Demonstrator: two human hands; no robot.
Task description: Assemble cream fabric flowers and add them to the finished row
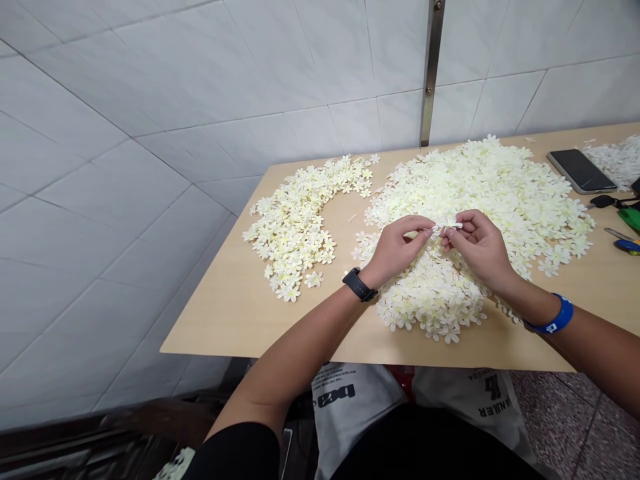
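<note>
My left hand [400, 243] and my right hand [477, 243] meet above a big heap of cream fabric flower petals [500, 193] on a wooden table [230, 307]. Both hands pinch one small white flower piece [447, 228] between their fingertips, fingers closed on it. A black watch sits on my left wrist, a blue band on my right. A smaller pile of the same flowers [300, 223] lies to the left of my hands.
A phone [580, 171] lies at the table's right, with another flower pile [620, 160] behind it. Green and blue tools [627, 230] sit at the right edge. A tiled wall backs the table; white bags [350, 400] rest under its front edge.
</note>
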